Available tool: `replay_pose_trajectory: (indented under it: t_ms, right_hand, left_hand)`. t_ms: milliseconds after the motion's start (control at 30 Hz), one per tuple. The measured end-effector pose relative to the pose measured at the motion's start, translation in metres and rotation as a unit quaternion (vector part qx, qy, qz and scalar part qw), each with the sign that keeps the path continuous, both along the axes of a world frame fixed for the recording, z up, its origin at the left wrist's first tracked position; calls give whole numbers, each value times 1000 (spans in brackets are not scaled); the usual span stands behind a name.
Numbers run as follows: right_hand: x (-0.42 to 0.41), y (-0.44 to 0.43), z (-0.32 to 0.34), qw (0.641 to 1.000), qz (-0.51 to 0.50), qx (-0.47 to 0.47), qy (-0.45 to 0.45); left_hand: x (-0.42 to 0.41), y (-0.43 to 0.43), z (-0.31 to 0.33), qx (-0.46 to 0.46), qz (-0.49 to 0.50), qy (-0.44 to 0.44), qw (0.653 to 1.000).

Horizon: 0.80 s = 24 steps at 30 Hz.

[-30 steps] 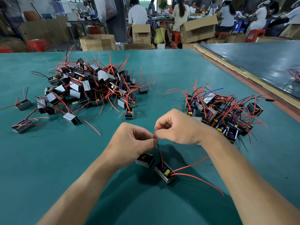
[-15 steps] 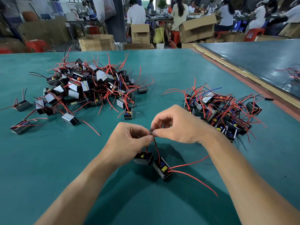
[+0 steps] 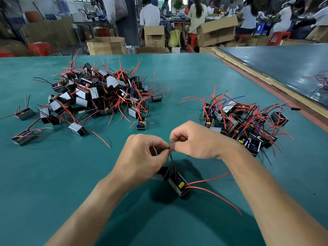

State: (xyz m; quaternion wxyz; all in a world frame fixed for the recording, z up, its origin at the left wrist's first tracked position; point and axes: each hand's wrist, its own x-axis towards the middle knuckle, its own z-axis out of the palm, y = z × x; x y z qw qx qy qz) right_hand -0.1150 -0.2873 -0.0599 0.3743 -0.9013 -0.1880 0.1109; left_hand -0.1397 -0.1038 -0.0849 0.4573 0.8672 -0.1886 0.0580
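At the near centre of the green table (image 3: pixel 53 183), both hands meet above two small modules.

Left hand (image 3: pixel 142 155): fingers curled, thumb and forefinger pinching a wire end. Right hand (image 3: pixel 197 141): fingers curled likewise, thumb and forefinger pinching at the same spot. The fingertips of the two hands touch there.

A dark red wire (image 3: pixel 172 163) runs down from the pinch into the open-topped module (image 3: pixel 179 186). This module lies on the table just below the hands, tilted, with a yellow part and a blue part visible inside. Two more red leads (image 3: pixel 209 190) leave its right end and trail over the table toward the right forearm.

The second module (image 3: pixel 162 174) sits just left of the first, close against it and partly hidden under the left hand. Whether its wire reaches the pinch cannot be told.

Far left: large heap of like modules (image 3: pixel 99 93), red and black leads sticking out all round, several strays lying apart at its left edge. Right: smaller heap (image 3: pixel 245 121), well apart from the large one, close to the right wrist.

Beyond the far table edge: cardboard boxes (image 3: pixel 106 45), red stools, seated people at benches. Far right: a neighbouring table (image 3: pixel 284 68) with a dark top, a few red wires on it.
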Motion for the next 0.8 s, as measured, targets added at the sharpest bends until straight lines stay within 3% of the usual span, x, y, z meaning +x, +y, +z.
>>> replay_pose_trajectory:
  t_ms: [267, 600, 800]
  right_hand:
    - [-1, -3, 3, 999, 3, 39, 5]
    - [-2, -5, 6, 989, -46, 51, 130]
    - [-3, -4, 9, 989, -34, 81, 120]
  left_hand:
    - [0, 1, 3, 13, 1, -27, 1000]
    - [2, 1, 4, 44, -1, -56, 997]
    - [1, 2, 4, 51, 1, -62, 997]
